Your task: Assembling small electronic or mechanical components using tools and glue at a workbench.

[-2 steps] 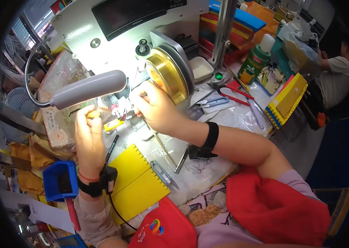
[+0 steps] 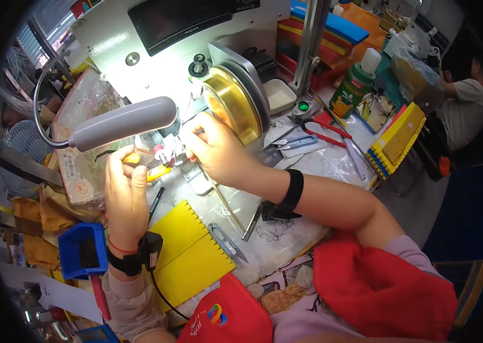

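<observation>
My left hand [image 2: 126, 191] is up at the machine's small clamp-like head [image 2: 170, 150]. Its fingers are curled round a small yellow-handled tool [image 2: 133, 158], whose thin brownish end points toward that head. Just beyond the thumb lies a second yellow piece [image 2: 157, 173]. My right hand [image 2: 216, 151] is closed in a pinch beside the head, close to the shiny gold spool [image 2: 227, 106]. What sits between its fingertips is hidden. A thin brass-coloured rod [image 2: 221, 200] slants down to the table from below this hand.
A grey lamp [image 2: 124, 123] hangs low over the work. Near me lie a yellow ridged board [image 2: 190, 251], blue-grey thread snips [image 2: 227, 243] and a black pen [image 2: 156, 204]. Red-handled pliers [image 2: 327, 131] and a green bottle [image 2: 353, 86] are to the right, a blue bin [image 2: 83, 251] to the left.
My left thumb has moved slightly down and away from the index finger, showing more of the yellow handle. My right hand stays where it was.
</observation>
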Action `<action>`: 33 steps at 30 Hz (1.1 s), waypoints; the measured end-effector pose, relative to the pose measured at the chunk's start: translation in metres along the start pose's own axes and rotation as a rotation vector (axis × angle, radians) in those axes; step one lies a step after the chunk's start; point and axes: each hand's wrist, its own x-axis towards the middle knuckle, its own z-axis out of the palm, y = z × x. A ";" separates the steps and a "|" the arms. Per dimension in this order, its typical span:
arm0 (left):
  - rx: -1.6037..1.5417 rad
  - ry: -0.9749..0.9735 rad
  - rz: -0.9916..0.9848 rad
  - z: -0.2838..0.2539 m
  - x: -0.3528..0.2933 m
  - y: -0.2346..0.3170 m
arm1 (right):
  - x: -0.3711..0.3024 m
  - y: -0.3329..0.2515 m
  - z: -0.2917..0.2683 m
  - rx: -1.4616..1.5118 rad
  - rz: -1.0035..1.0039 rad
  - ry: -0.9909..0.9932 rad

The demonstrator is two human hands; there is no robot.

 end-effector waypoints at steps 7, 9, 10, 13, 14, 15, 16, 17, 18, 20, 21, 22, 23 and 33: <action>0.269 -0.061 0.153 0.001 -0.007 0.019 | 0.003 0.002 -0.003 -0.157 -0.080 -0.036; 0.504 -0.012 0.358 0.005 -0.010 0.014 | 0.006 0.004 -0.003 -0.202 -0.091 -0.033; 0.585 -0.067 0.264 0.006 -0.014 0.018 | 0.008 0.006 -0.003 -0.206 -0.085 -0.033; 0.760 -0.172 0.031 0.015 -0.023 0.010 | 0.008 0.007 -0.002 -0.178 -0.099 -0.034; 0.759 -0.174 0.030 0.018 -0.025 0.007 | 0.008 0.007 -0.001 -0.179 -0.089 -0.040; 0.789 -0.176 0.047 0.021 -0.027 0.004 | 0.007 0.007 -0.001 -0.181 -0.079 -0.046; 0.819 -0.179 0.066 0.022 -0.029 0.001 | 0.007 0.006 0.000 -0.180 -0.076 -0.044; 0.815 -0.185 0.067 0.025 -0.029 0.000 | 0.005 0.002 -0.001 -0.176 -0.068 -0.051; 0.802 -0.250 0.046 0.027 -0.029 -0.002 | 0.004 0.000 -0.002 -0.170 -0.060 -0.057; 0.783 -0.332 0.032 0.031 -0.029 -0.006 | 0.005 0.003 -0.001 -0.143 -0.058 -0.041; 0.774 -0.322 0.033 0.033 -0.029 -0.007 | 0.005 0.005 0.000 -0.115 -0.063 -0.030; 0.766 -0.311 0.034 0.034 -0.029 -0.008 | 0.005 0.005 0.000 -0.051 -0.089 -0.029; 0.770 -0.317 0.045 0.030 -0.027 -0.010 | 0.009 0.007 -0.002 0.067 -0.085 -0.048; 0.762 0.066 0.321 0.039 0.002 -0.021 | 0.010 0.015 0.002 -0.070 -0.155 -0.004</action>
